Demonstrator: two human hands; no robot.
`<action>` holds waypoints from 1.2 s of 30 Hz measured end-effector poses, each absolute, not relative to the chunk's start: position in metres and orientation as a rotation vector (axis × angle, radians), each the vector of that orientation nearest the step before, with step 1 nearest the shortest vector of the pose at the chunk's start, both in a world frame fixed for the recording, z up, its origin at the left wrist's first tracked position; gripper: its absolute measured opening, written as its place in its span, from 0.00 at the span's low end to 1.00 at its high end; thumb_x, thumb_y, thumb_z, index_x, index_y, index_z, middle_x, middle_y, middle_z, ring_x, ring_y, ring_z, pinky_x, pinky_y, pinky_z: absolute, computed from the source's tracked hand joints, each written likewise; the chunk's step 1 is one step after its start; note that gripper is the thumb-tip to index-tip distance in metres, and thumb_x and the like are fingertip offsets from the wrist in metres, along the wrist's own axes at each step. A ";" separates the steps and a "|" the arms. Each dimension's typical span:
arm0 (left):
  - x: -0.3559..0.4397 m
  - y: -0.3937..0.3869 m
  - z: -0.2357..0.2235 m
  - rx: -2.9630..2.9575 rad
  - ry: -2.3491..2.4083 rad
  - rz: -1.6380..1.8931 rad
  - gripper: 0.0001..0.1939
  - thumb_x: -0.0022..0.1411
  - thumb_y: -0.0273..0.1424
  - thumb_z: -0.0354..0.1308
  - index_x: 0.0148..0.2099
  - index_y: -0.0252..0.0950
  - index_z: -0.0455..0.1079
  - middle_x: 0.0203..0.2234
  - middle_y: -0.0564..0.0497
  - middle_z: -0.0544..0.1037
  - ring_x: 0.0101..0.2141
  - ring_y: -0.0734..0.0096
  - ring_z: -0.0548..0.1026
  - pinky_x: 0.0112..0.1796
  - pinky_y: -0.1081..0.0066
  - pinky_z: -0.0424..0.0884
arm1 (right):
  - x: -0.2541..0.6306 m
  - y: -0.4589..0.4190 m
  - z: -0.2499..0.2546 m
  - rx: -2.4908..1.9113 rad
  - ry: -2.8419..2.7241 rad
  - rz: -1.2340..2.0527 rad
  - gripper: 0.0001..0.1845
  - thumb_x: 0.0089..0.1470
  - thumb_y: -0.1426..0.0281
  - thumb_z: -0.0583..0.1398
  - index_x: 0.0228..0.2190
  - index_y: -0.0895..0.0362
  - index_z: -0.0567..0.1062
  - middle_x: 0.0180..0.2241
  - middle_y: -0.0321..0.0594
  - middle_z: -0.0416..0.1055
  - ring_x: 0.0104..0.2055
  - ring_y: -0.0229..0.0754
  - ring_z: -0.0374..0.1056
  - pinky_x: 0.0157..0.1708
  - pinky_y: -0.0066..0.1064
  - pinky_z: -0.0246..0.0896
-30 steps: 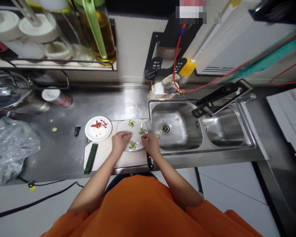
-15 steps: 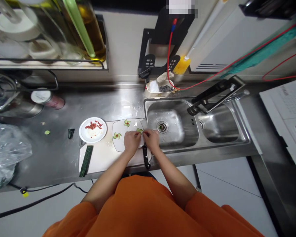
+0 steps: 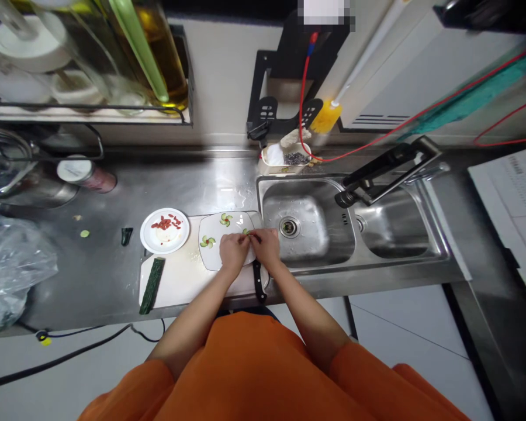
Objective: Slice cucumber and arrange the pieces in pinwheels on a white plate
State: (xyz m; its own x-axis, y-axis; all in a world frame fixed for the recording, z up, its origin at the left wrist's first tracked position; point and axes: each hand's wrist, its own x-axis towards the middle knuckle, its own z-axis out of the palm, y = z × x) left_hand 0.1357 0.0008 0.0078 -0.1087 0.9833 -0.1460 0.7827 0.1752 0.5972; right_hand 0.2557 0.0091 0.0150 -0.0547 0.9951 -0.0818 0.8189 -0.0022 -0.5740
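A white square plate (image 3: 214, 229) lies on a white cutting board (image 3: 184, 279) and carries green cucumber-slice flowers (image 3: 207, 241), another at the far edge (image 3: 225, 219). My left hand (image 3: 233, 252) and my right hand (image 3: 265, 245) rest side by side over the plate's right part, fingertips pinched together on small cucumber slices (image 3: 246, 233). A black-handled knife (image 3: 258, 282) lies on the board under my right wrist. A round white plate (image 3: 164, 230) with red berries sits to the left. A dark cucumber strip (image 3: 151, 285) lies on the board's left edge.
A double steel sink (image 3: 315, 222) with a black tap (image 3: 386, 169) is right of the board. A cucumber end (image 3: 125, 235) and a scrap lie on the steel counter. A plastic bag (image 3: 13, 269) sits far left; a shelf with bottles hangs above.
My left hand moved from the plate's left side to its right part beside my right hand, uncovering a cucumber flower on the left. Both hands' fingertips now meet at one spot.
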 end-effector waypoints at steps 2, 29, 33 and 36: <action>0.136 0.001 0.006 1.666 1.956 0.518 0.12 0.58 0.35 0.53 0.32 0.37 0.76 0.27 0.48 0.78 0.33 0.66 0.71 0.41 0.67 0.60 | 0.255 0.009 0.015 -1.874 -1.944 0.702 0.10 0.54 0.71 0.56 0.35 0.53 0.78 0.33 0.38 0.74 0.40 0.41 0.63 0.46 0.34 0.48; 0.114 -0.001 0.019 1.678 1.964 0.716 0.07 0.54 0.33 0.58 0.31 0.38 0.77 0.29 0.49 0.79 0.34 0.64 0.71 0.42 0.65 0.63 | 0.253 0.011 0.020 -1.952 -1.961 0.716 0.12 0.56 0.69 0.55 0.35 0.52 0.78 0.34 0.39 0.74 0.41 0.43 0.61 0.43 0.34 0.50; 0.108 0.000 0.022 1.665 1.964 0.752 0.07 0.55 0.33 0.58 0.31 0.38 0.77 0.30 0.49 0.79 0.35 0.63 0.71 0.41 0.64 0.63 | 0.253 0.011 0.019 -1.974 -1.942 0.709 0.12 0.56 0.68 0.55 0.35 0.51 0.79 0.34 0.39 0.73 0.41 0.44 0.60 0.42 0.34 0.50; 0.103 -0.001 0.024 1.659 1.969 0.771 0.07 0.55 0.32 0.57 0.31 0.39 0.76 0.30 0.50 0.79 0.35 0.63 0.71 0.41 0.64 0.64 | 0.253 0.011 0.018 -1.975 -1.937 0.701 0.12 0.56 0.68 0.55 0.34 0.51 0.79 0.34 0.38 0.73 0.40 0.44 0.60 0.43 0.34 0.50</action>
